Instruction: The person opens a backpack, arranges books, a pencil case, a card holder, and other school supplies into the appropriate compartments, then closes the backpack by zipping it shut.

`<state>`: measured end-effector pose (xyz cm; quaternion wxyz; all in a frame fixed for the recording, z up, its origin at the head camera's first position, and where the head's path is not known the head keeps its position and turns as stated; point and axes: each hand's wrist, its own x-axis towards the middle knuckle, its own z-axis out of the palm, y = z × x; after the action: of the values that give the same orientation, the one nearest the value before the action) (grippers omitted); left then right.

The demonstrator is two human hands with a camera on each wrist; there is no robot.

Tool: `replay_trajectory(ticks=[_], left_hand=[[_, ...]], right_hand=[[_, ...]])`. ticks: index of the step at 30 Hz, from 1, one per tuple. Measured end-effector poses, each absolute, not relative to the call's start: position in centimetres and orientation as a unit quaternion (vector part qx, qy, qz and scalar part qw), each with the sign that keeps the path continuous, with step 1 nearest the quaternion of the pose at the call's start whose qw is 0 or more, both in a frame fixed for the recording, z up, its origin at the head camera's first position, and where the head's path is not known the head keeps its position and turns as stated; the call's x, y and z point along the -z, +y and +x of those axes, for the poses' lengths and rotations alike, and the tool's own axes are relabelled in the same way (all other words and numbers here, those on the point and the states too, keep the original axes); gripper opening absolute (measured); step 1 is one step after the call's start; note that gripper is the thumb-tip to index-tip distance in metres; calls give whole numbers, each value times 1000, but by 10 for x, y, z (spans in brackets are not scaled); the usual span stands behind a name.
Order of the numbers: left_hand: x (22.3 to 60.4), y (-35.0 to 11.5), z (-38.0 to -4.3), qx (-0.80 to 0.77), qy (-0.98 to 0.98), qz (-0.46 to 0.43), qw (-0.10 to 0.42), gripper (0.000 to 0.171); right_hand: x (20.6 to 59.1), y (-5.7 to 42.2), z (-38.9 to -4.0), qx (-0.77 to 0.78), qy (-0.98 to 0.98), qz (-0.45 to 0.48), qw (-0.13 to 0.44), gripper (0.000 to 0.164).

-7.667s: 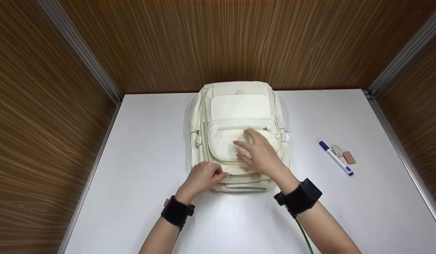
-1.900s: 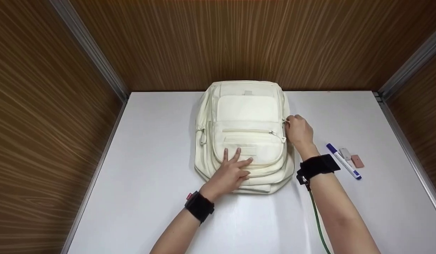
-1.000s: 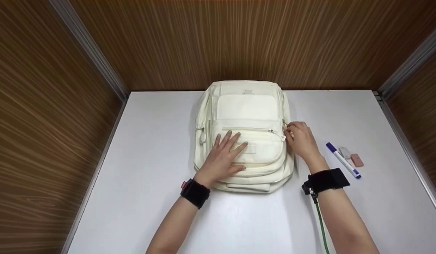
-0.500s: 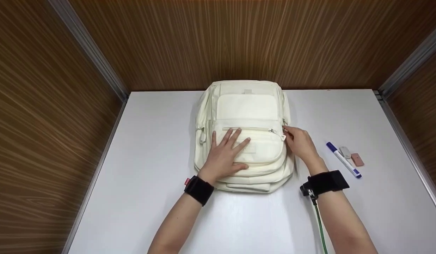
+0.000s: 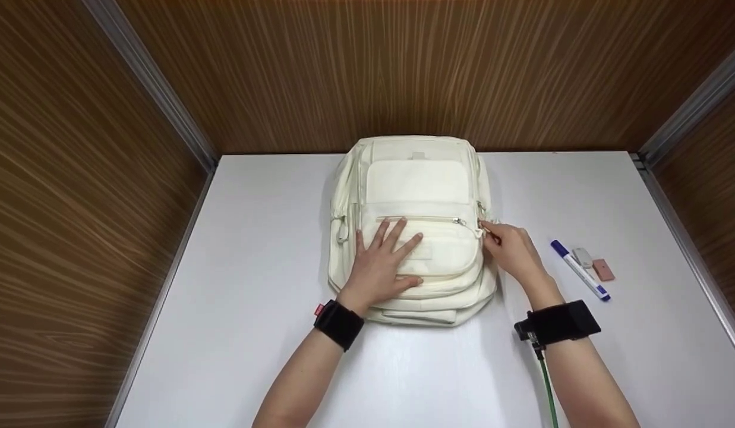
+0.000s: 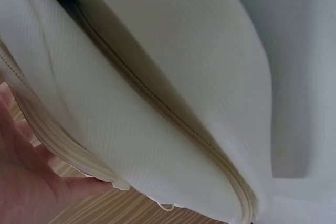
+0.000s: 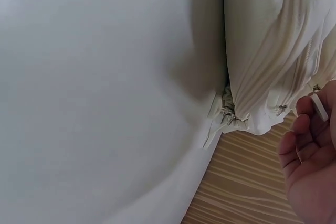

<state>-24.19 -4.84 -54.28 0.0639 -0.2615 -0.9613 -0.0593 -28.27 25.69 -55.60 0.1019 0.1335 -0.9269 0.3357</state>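
Note:
A cream backpack (image 5: 418, 184) lies front side up on the white table (image 5: 254, 238). My left hand (image 5: 376, 267) rests on its front pocket with the fingers spread, just under a short horizontal zipper (image 5: 418, 220). At the bag's right side, my right hand (image 5: 513, 249) pinches a zipper pull (image 7: 319, 107) between thumb and fingers. The right wrist view shows this pull as a pale tab, with further zippers (image 7: 310, 59) along the bag's edge. In the left wrist view, a long zipper (image 6: 163, 106) runs along a fold of the bag beside my left hand (image 6: 26, 166).
To the right of the bag lie a blue-and-white marker (image 5: 580, 270), a small grey piece (image 5: 582, 258) and a small pink block (image 5: 603, 270). Wood-grain panels (image 5: 403, 71) stand around the table. A green cable (image 5: 548, 386) trails from the right wrist strap.
My right hand has moved from over the front pocket to the bag's right side, then slid down along it with the pull. My left hand has moved up onto the pocket and flattened.

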Motion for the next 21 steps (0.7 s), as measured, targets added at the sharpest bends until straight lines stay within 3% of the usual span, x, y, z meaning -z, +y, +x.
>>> replay_trajectory(ticks=[21], left_hand=[[541, -48, -240, 107, -968, -228, 15, 85]], right_hand=[[527, 253, -249, -287, -938, 193, 11, 26]])
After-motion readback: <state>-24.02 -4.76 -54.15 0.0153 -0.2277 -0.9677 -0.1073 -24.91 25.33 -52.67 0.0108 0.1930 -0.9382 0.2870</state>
